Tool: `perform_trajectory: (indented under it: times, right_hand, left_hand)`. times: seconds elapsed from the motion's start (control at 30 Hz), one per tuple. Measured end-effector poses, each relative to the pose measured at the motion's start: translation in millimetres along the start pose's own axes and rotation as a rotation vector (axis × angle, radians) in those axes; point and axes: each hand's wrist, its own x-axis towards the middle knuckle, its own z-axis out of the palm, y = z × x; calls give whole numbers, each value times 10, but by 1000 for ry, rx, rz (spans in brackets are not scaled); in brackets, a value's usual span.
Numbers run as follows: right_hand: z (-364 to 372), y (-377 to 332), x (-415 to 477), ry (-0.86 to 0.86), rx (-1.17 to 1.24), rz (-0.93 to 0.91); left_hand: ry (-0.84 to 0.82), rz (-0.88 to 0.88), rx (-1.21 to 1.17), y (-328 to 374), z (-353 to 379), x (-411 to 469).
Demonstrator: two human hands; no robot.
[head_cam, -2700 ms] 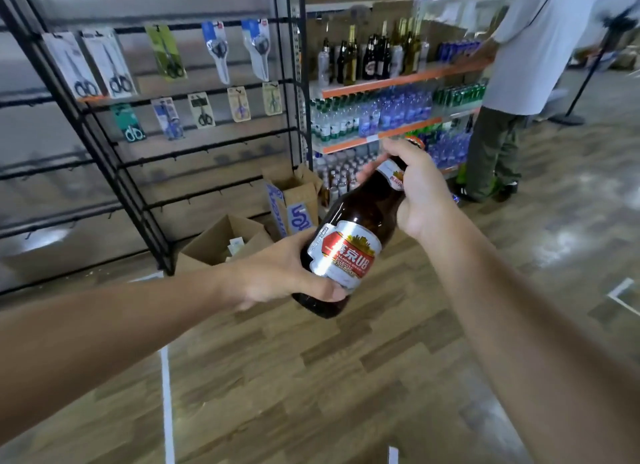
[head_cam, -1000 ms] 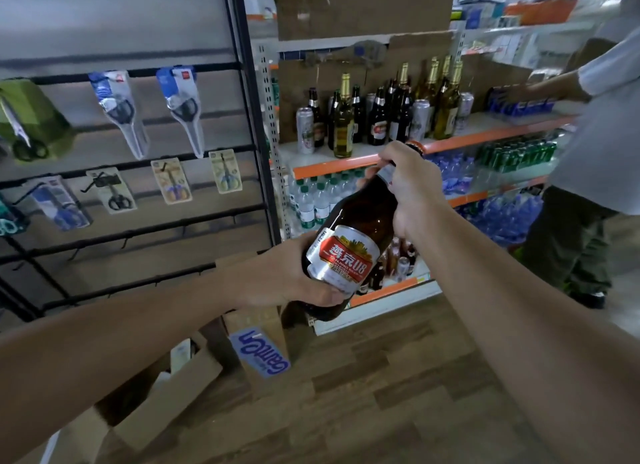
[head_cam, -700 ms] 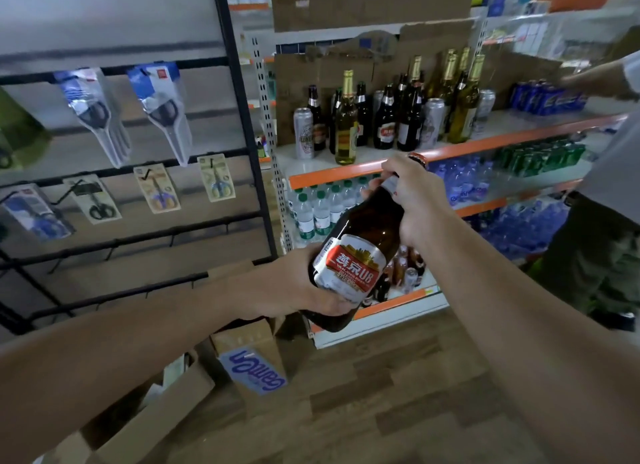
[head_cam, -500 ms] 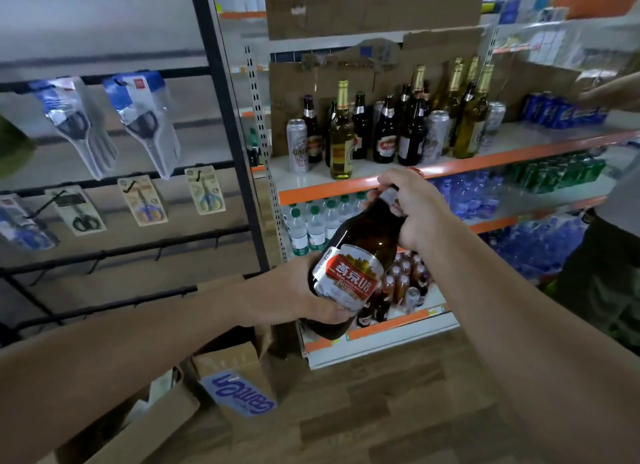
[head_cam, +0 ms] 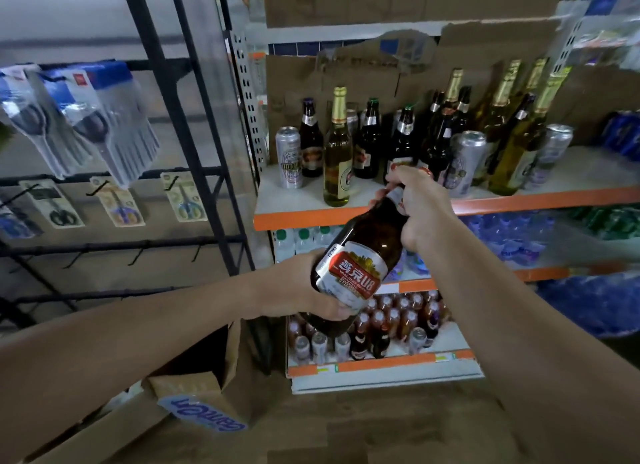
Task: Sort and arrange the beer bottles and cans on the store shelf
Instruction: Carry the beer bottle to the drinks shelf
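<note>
Tilting before the shelf (head_cam: 294, 218), the beer bottle (head_cam: 360, 256) is gripped at its base by the left hand (head_cam: 298, 290) and at its neck by the right hand (head_cam: 420, 209); the crowded upright bottles (head_cam: 367, 145) could be toppled by careless placement.

A brown beer bottle (head_cam: 374, 242) with a red and silver label hangs tilted before the store shelf (head_cam: 311, 218), neck up and to the right. On that orange-edged shelf, dark bottles (head_cam: 367, 141), gold-foiled green bottles (head_cam: 498, 131) and silver cans (head_cam: 288, 157) stand upright, one gold-capped bottle (head_cam: 337, 159) nearest the front edge.
</note>
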Motion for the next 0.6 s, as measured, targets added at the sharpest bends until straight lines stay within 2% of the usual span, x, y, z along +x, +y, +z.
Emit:
perform_trajectory:
  times: [0.2,0.43,0.6]
  right_hand:
    - [128,-222,859,27,-52,-58]
    - [290,-659,1722,84,-111,-137]
    - [290,-822,2138,73,-103,-112]
  left_hand:
    - [59,79,9,-86,-314,790]
    - [63,38,99,-23,-838,1700]
    - [51,23,114,-9,-1006,2141]
